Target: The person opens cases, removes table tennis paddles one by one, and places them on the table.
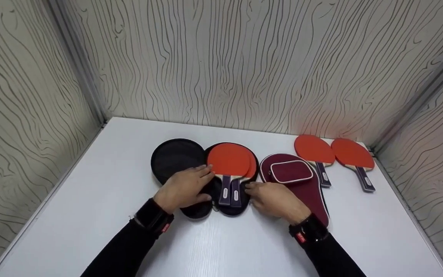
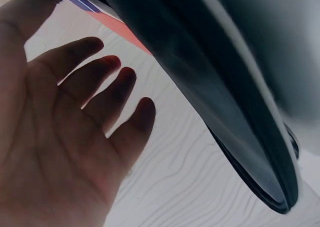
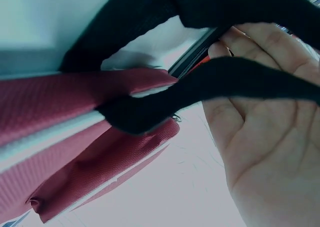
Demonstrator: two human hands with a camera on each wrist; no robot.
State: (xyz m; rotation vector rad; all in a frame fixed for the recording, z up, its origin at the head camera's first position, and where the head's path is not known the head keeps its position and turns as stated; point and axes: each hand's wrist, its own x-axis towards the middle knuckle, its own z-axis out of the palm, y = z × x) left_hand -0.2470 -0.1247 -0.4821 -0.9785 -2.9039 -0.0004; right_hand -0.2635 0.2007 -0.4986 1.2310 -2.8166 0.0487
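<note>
An unzipped black paddle case (image 1: 177, 157) lies spread on the table. Two red table tennis paddles (image 1: 229, 159) overlap in its right half, dark handles (image 1: 225, 190) toward the person. My left hand (image 1: 185, 188) lies over the case's left half, fingertips by the front paddle's edge; the left wrist view shows its fingers (image 2: 110, 94) spread and relaxed. My right hand (image 1: 275, 200) is at the case's right rim beside the handles. In the right wrist view its fingertips reach the zippered edge (image 3: 192, 57), partly hidden by a black strap (image 3: 220, 79).
A maroon case (image 1: 310, 196) with white piping and a front pocket (image 1: 292, 172) lies partly beneath the right hand. Farther right lie a red paddle (image 1: 313, 149) and another red paddle (image 1: 352, 154). Wood-patterned panels (image 1: 206, 61) enclose the white table (image 1: 102, 184) at the back and sides.
</note>
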